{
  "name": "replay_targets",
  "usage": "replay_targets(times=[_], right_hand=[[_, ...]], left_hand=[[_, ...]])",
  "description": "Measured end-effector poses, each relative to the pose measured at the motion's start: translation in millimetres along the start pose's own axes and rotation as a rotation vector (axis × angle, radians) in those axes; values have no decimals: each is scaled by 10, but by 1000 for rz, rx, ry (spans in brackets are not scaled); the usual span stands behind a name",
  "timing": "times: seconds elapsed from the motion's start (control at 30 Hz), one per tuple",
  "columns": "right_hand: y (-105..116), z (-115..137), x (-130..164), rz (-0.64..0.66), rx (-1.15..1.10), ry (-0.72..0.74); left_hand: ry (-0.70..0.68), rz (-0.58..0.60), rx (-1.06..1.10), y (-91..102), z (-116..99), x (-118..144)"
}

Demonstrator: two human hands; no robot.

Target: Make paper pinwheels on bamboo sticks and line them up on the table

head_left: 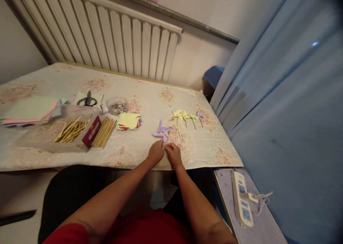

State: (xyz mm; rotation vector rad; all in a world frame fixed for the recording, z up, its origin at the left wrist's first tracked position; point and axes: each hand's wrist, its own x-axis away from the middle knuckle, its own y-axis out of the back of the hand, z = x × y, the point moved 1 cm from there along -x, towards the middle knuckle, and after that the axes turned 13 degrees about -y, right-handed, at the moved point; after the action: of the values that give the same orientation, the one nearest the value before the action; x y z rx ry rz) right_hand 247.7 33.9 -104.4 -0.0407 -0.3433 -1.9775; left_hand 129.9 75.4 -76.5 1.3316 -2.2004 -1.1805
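A purple paper pinwheel (pixel 162 131) with a small shiny pin at its centre is held near the front edge of the table. My left hand (pixel 156 153) is closed at the lower end of the pinwheel, beside its stick. Just to the right, my right hand (pixel 173 154) pinches the stick, of which only a short bit shows between the fingers. Several finished-looking pinwheels lie in a row farther back on the right, among them a yellow pinwheel (pixel 177 114), a green pinwheel (pixel 193 118) and a darker purple pinwheel (pixel 200 115).
Left of my hands sit a stack of cut paper squares (pixel 129 120), a bundle of sticks (pixel 104 132), a plastic box (pixel 66 146) of sticks, a round dish (pixel 117 106) of pins, scissors (pixel 87 100) and coloured sheets (pixel 29 108). A power strip (pixel 241 198) lies on a stool at right.
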Motion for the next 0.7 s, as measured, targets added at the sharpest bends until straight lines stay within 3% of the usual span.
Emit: replay_targets(times=[0.23, 0.47, 0.7], right_hand=[[7, 11, 12, 5, 23, -51], [-10, -1, 13, -5, 17, -63], [-13, -11, 12, 17, -16, -76]], left_hand=[[19, -24, 3, 46, 92, 52], [80, -48, -41, 312, 402, 161], [272, -227, 173, 452, 501, 92]])
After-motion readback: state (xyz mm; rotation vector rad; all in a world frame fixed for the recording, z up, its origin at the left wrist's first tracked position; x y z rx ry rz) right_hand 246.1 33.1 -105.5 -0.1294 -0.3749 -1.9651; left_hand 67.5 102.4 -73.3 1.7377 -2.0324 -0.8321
